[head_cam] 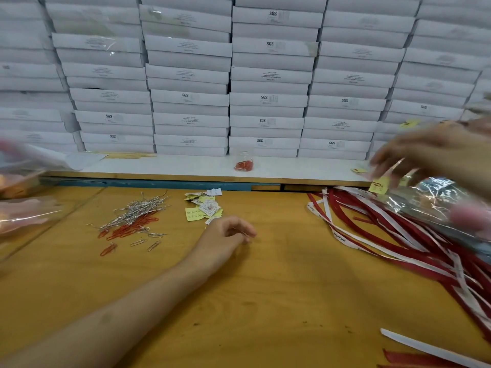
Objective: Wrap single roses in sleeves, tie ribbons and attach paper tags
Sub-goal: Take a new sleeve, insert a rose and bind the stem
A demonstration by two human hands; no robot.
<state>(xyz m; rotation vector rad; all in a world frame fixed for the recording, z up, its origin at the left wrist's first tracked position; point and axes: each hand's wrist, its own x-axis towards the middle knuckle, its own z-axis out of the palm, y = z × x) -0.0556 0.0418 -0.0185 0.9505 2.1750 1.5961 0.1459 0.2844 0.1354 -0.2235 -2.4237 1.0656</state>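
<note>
Looks like a packing room or small warehouse workshop: the far wall is stacked flat white boxes (268,75), many stamped SGS. On the wooden table (265,301) sit loose paper clips (132,219), small paper tags (203,207) and red-and-white ribbons (393,229).

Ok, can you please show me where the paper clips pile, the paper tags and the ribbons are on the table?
paper clips pile (132,216), head view, middle of the silver and red heap.
paper tags (203,208), head view, middle of the small heap.
ribbons (403,235), head view, upper part of the red and white bundle.
</note>
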